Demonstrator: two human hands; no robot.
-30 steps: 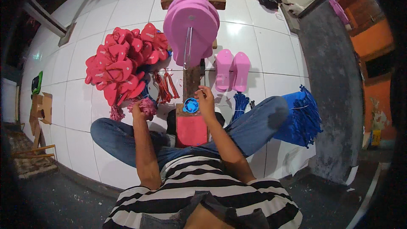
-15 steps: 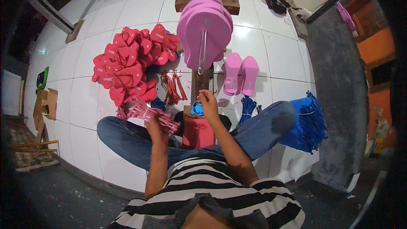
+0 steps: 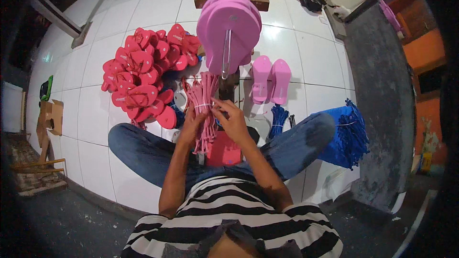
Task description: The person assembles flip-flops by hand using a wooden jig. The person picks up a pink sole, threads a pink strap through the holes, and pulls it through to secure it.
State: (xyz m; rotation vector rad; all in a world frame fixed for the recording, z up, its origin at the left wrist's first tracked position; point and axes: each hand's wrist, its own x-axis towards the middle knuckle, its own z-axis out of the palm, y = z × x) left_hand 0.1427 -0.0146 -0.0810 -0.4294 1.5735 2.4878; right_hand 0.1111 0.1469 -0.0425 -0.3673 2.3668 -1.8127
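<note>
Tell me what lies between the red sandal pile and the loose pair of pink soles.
From left to right in the head view: some red straps, the pink strap bundle, then the stacked pink soles and wooden beam.

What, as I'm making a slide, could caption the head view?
Hands at a tied pink strap bundle, red sandals heaped left.

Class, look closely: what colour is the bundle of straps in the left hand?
The strap bundle is pink; head view.
</note>
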